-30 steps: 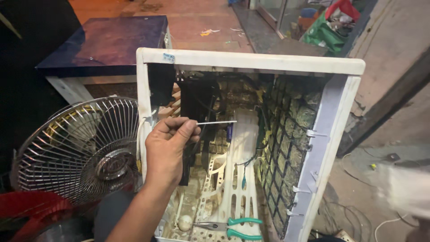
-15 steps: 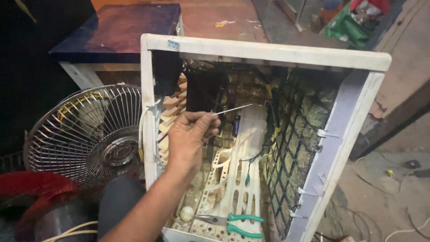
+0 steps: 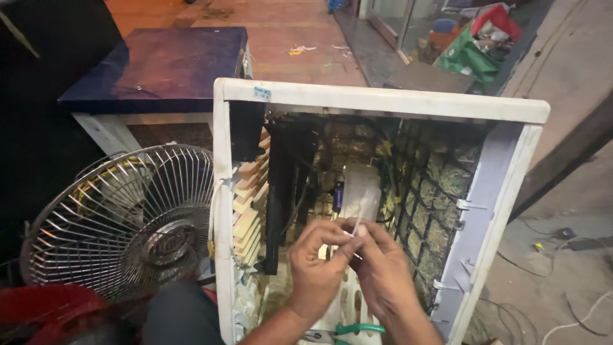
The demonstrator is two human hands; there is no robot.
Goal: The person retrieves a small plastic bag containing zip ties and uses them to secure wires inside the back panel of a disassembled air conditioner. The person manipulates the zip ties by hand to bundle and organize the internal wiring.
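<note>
Both hands meet inside the open white cooler casing (image 3: pixel 383 101), low in its mouth. The left hand (image 3: pixel 316 271) and right hand (image 3: pixel 383 268) pinch a thin white tie (image 3: pixel 357 223) between fingertips. The casing's frame edges hem them in at both sides; a wire fan guard (image 3: pixel 124 217) stands just left.

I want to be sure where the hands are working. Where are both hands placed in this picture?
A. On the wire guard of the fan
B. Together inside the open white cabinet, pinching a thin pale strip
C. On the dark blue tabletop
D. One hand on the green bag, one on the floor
B: the left hand and right hand meet inside the white cabinet, fingers pinching a thin pale strip; the fan stands untouched at left.
</note>
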